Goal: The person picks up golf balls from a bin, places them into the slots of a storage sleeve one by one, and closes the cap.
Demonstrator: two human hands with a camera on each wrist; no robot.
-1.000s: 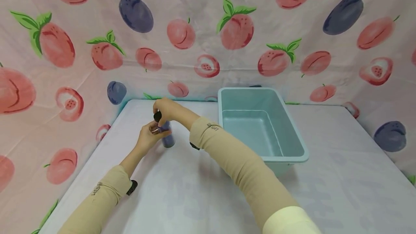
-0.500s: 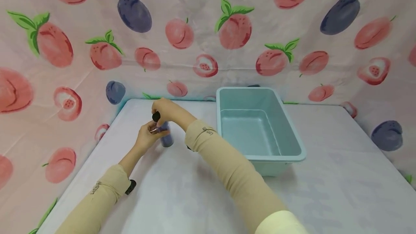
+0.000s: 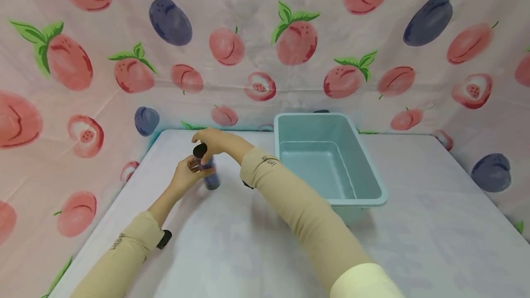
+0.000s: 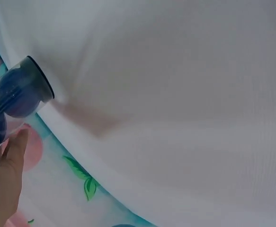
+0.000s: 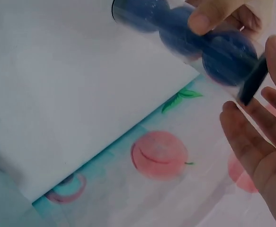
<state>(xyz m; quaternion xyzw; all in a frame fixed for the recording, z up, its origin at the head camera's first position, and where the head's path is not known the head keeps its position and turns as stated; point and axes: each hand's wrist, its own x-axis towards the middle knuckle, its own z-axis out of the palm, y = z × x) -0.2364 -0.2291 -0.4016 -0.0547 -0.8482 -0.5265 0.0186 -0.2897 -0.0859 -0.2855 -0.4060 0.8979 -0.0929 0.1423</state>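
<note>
A clear plastic ball tube [image 3: 212, 180] holding blue balls [image 5: 230, 57] stands at the left of the table in the head view, leaning slightly. My left hand [image 3: 185, 178] grips its side, with the thumb [image 5: 201, 21] across the wall in the right wrist view. Over the top, my right hand [image 3: 220, 143] holds the black lid [image 5: 254, 81] between thumb and fingers. The lid sits at the tube's end; whether it is loose cannot be told. In the left wrist view, the tube's dark-rimmed base [image 4: 42, 78] shows above the left fingers.
An upright pale blue-green basin [image 3: 331, 201] stands on the white-covered table [image 3: 434, 224], right of the tube. A fruit-patterned cloth [image 3: 248, 8] hangs behind and at the sides. The right forearm [image 3: 298, 206] passes in front of the basin's near left corner.
The right hand's fingers have spread somewhat, and more of the black lid's top shows in the head view. The left hand keeps its grip on the tube.
</note>
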